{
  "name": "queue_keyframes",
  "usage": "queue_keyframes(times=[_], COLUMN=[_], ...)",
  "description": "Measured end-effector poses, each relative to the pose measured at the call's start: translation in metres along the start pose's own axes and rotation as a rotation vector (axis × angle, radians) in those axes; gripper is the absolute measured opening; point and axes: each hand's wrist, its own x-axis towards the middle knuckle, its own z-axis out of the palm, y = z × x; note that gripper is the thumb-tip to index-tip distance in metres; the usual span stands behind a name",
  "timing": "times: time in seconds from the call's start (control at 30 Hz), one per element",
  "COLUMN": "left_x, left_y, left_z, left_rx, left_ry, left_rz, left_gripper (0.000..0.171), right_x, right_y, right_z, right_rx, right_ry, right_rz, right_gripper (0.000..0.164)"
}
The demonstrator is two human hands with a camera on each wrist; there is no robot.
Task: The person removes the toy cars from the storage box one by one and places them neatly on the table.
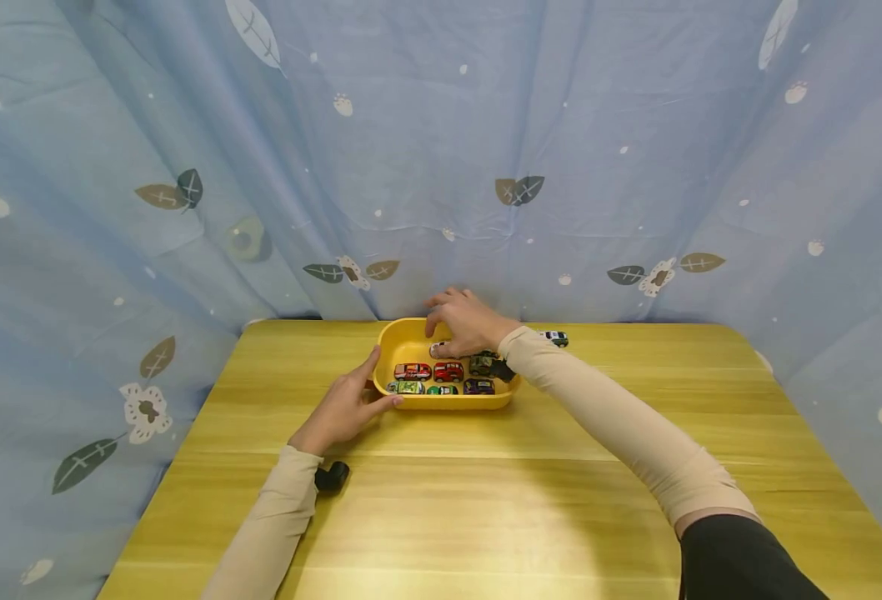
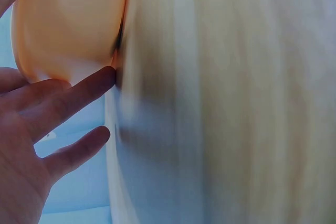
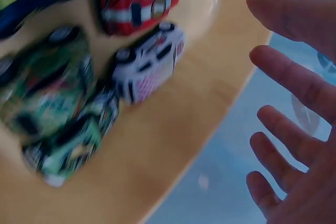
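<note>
Touching the yellow tray (image 1: 452,403): left hand (image 1: 342,407) is resting a wide grip around the near-left corner.
Hovering over the far side: right hand (image 1: 465,323) is holding nothing, its grip wide, near a white toy car (image 3: 149,64).
Inside the tray: a red toy car (image 1: 448,372), camouflage toy car (image 1: 482,365) and others are sitting close together.
Tabletop (image 1: 441,500): another white toy car (image 1: 557,338) is lying right of the tray.
</note>
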Motion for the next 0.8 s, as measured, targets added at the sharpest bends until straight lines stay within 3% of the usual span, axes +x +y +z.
queue_keyframes(times=[0.17, 0.43, 0.63, 0.8], left_x=[-0.001, -0.003, -0.004, -0.002], left_y=[0.001, 0.003, 0.003, 0.003], left_z=[-0.001, 0.0, 0.0, -0.001], left_rx=[0.012, 0.014, 0.016, 0.016], left_ry=[0.005, 0.002, 0.006, 0.029], left_rz=[0.004, 0.004, -0.003, 0.016], left_gripper=[0.103, 0.103, 0.102, 0.102], right_x=[0.017, 0.031, 0.033, 0.033], right_y=[-0.011, -0.015, -0.018, -0.019], right_z=[0.013, 0.03, 0.035, 0.037], right_rx=[0.029, -0.023, -0.002, -0.002], right_ry=[-0.111, -0.218, -0.219, -0.172], right_rz=[0.009, 0.04, 0.053, 0.053], right_gripper=[0.033, 0.036, 0.034, 0.033])
